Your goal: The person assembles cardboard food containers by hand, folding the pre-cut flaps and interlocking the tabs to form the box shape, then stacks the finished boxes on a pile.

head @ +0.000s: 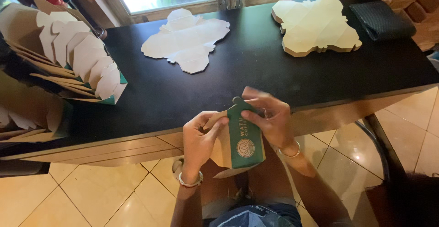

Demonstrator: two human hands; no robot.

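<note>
Both hands hold a brown and green paper box (pixel 240 138) in front of the black table's near edge. My left hand (pixel 201 138) grips the box's brown left side, with the thumb on a top flap. My right hand (pixel 270 117) pinches the green top flaps from the right. The box stands upright, with a round emblem on its green face. A bracelet sits on each wrist.
On the black table (pixel 192 94) lie one flat white box blank (pixel 187 39) and a stack of flat blanks (pixel 315 26). A dark folded cloth (pixel 382 19) is at the far right. Folded boxes are nested in a row (pixel 77 58) at the left.
</note>
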